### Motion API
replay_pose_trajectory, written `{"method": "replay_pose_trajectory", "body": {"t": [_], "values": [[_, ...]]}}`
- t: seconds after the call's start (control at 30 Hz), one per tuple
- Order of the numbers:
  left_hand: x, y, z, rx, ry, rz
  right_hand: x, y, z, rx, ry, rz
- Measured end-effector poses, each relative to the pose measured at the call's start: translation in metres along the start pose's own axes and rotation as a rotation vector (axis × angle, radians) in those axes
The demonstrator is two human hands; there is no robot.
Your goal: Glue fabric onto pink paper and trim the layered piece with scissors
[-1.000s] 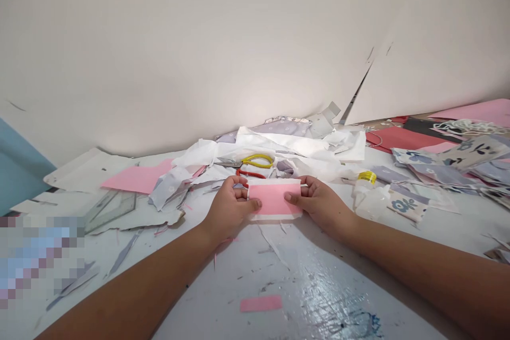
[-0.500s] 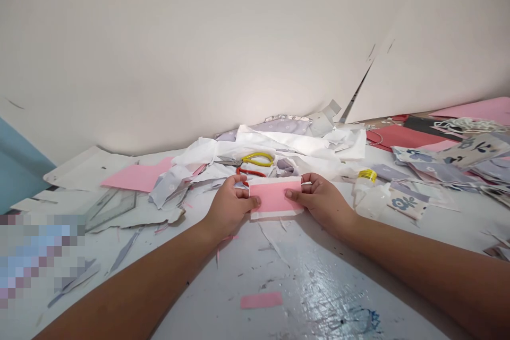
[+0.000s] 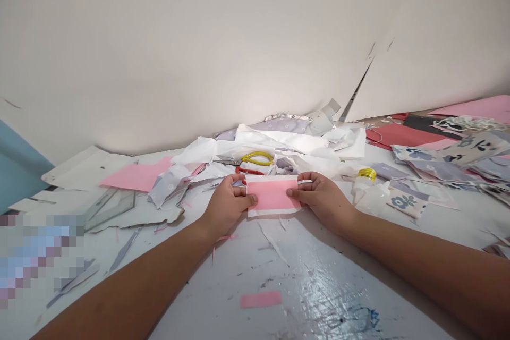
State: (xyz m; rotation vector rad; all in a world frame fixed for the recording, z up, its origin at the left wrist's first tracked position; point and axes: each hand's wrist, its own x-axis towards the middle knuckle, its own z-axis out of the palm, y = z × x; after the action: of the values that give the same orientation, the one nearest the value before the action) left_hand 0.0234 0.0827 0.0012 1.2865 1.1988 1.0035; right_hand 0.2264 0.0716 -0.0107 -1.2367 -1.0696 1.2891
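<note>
You're clamping the pink fabric strip (image 3: 273,195).
Your left hand (image 3: 227,207) and right hand (image 3: 324,202) are pinching its ends, near the yellow-handled scissors (image 3: 257,158).

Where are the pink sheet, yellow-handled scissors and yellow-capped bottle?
Pink sheet (image 3: 273,195): head view, its middle.
Yellow-handled scissors (image 3: 257,157): head view, yellow handle.
Yellow-capped bottle (image 3: 367,173): head view, yellow cap.

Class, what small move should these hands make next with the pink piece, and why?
I would probably ease the pink rectangle toward the near edge of the white layer beneath it, with the left hand and right hand pinching its ends: a wider white band shows along the near side than the far side.
</note>
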Motion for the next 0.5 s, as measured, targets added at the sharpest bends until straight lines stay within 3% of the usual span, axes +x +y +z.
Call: {"method": "replay_pose_trajectory", "body": {"t": [0.3,0.5], "values": [[0.0004,-0.0016,0.0001,0.034,0.009,0.022,0.0000,0.0000,-0.0004,-0.062,0.035,-0.024],[0.0008,-0.0007,-0.0019,-0.040,-0.017,0.049,-0.0041,-0.0044,0.0007,-0.054,-0.123,-0.009]]}}
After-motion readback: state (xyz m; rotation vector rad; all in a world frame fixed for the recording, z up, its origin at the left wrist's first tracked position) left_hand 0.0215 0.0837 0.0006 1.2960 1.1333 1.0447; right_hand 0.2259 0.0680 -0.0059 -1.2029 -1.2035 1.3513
